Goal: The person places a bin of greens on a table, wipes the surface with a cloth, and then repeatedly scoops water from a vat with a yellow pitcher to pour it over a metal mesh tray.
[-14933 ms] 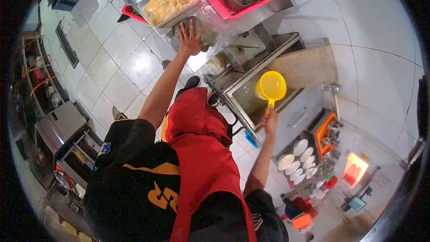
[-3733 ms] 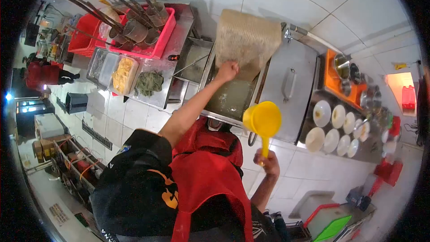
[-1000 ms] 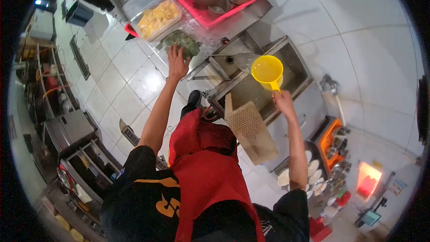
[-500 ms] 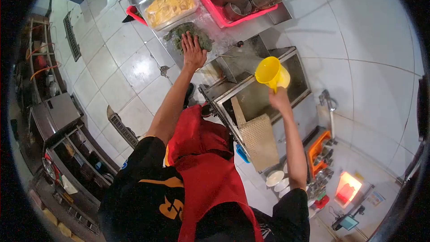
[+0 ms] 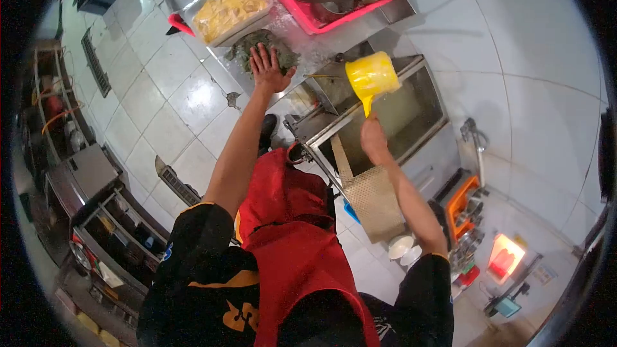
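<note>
My left hand (image 5: 268, 72) lies with spread fingers on a dark green, crumpled mass (image 5: 260, 47) at the edge of the metal counter (image 5: 310, 54). A yellow scoop with a handle (image 5: 373, 74) is in my right hand (image 5: 374, 138), fingers wrapped round the handle. The scoop is tilted, its mouth turned toward the left, above a metal-framed basin of cloudy liquid (image 5: 402, 112). Beyond my left hand sits a clear tray (image 5: 239, 31) holding yellow, flat pieces.
A pink crate (image 5: 319, 27) with metal pots and long handles stands at the top. A perforated tan board (image 5: 375, 204) lies over the basin's near end. White bowls (image 5: 401, 247) and an orange tray (image 5: 460, 225) are at the lower right. The tiled floor (image 5: 186, 90) is at left.
My right hand has moved left with the yellow scoop, which has tipped over toward the left. My left hand remains on the green mass. The view has shifted slightly.
</note>
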The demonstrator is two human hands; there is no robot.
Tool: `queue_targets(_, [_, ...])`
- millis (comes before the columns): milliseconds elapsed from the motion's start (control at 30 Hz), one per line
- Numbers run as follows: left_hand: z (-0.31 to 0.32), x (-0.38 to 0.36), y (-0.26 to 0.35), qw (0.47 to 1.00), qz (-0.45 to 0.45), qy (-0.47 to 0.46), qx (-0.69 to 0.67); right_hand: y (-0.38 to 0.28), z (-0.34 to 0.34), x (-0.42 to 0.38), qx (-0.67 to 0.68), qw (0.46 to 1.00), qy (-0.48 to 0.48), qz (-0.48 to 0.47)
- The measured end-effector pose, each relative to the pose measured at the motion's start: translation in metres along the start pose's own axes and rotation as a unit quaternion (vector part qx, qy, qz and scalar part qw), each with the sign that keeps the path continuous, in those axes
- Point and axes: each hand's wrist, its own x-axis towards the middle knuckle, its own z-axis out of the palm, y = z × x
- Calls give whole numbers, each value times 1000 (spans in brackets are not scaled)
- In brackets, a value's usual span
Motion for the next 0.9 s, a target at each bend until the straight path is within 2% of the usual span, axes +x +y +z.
queue_targets(33, [8, 2, -3, 999, 6, 35, -6, 7, -5, 1, 3, 1000, 0, 4])
queue_targets(100, [5, 9, 1, 1000, 12, 26, -4, 20, -17, -5, -37, 999, -25, 27])
queue_targets(200, [11, 17, -5, 999, 18, 27, -7, 79, -14, -5, -7, 999, -2, 42])
queue_targets(233, [15, 21, -6, 999, 25, 36, -11, 116, 4, 6, 65, 988, 17, 142])
queue_targets(267, [14, 22, -4, 999, 31, 35, -6, 144, 8, 11, 72, 986, 17, 148])
queue_targets(333, [12, 25, 5, 1000, 1, -22, 13, 193, 15, 20, 4, 996, 61, 69])
queue_targets(400, [19, 33, 9, 999, 10, -13, 33, 233, 48, 46, -6, 995, 74, 63])
queue_targets(467, [25, 38, 11, 998, 9, 19, 52, 255, 71, 70, -106, 991, 82, -24])
queue_targets(500, [21, 36, 16, 999, -1, 6, 54, 251, 66, 78, -178, 982, -35, -51])
queue_targets(533, [17, 33, 21, 998, 3, 7, 58, 242, 66, 80, -173, 983, -33, -49])
queue_targets(600, [16, 33, 30, 997, -29, -39, 66, 230, 73, 84, -41, 996, -29, 74])
queue_targets(633, [22, 36, 29, 997, -21, -25, 70, 227, 75, 88, -38, 996, -27, 78])
queue_targets(700, [13, 36, 39, 995, -34, -49, 75, 231, 92, 101, 48, 989, -100, 100])
queue_targets(733, [6, 36, 43, 993, -52, -75, 78, 233, 101, 102, 52, 988, -98, 103])
queue_targets(800, [13, 36, 39, 993, -39, -53, 94, 233, 108, 101, 98, 991, -77, 43])
queue_targets(833, [14, 36, 40, 993, -47, -62, 84, 234, 103, 98, 99, 991, -72, 45])
queue_targets(900, [9, 36, 40, 992, -54, -81, 86, 227, 82, 80, 328, 932, -131, 81])
